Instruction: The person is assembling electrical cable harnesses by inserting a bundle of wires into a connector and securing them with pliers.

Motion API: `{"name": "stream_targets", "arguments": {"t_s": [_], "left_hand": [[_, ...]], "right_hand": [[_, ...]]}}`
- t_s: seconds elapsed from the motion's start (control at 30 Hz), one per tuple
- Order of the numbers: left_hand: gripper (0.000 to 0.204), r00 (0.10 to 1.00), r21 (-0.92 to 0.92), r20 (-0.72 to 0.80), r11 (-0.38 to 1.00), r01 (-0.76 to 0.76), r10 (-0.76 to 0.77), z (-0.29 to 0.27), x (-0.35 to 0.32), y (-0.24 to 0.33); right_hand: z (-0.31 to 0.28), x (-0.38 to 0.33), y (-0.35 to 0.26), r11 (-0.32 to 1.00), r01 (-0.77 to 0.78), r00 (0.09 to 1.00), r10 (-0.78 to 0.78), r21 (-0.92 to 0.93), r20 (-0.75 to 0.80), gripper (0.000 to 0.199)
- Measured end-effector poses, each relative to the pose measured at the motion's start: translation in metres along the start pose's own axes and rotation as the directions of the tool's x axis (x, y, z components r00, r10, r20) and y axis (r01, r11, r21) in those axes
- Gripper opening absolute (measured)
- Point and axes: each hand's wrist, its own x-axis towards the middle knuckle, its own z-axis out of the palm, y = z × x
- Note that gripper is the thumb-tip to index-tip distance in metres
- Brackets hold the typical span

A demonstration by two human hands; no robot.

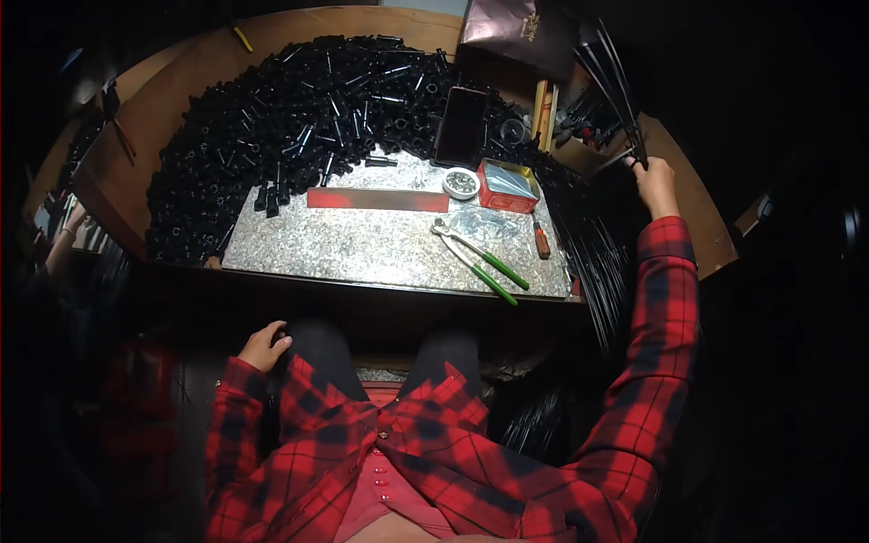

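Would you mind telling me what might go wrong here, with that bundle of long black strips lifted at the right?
The right hand grips only the strips at their lower end, so they may fan out or slip. Swinging them inward might knock the upright phone or the small dish. The left hand rests on the knee, giving no support.

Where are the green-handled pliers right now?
In the head view, the green-handled pliers lie on the speckled work plate, right of centre, below the red box and left of the small red-handled tool.

shirt: red-black plaid, long sleeves, open front | undershirt: pink, buttoned | trousers: dark
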Motion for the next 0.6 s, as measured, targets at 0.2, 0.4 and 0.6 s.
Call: {"name": "stream_targets", "arguments": {"t_s": [0.2, 0.4, 0.6], "left_hand": [[0.042, 0.988, -0.046, -0.013, 0.987, -0.157, 0.156, -0.019, 0.002, 0.068], [0.054, 0.73, 0.163, -0.335, 0.8, -0.578, 0.596, -0.042, 0.015, 0.171], [0.064, 0.531, 0.183, -0.491, 0.678, -0.712, 0.69, -0.051, 0.035, 0.254]], "right_hand": [[-0.021, -0.007, -0.051, 0.947, -0.127, 0.981, 0.077, 0.295, 0.176, 0.027], [-0.021, -0.04, -0.125, 0.647, -0.079, 0.93, -0.226, 0.758, 0.29, 0.02], [-0.02, -0.083, -0.206, 0.459, -0.171, 0.815, -0.431, 0.872, 0.386, 0.018]]}}
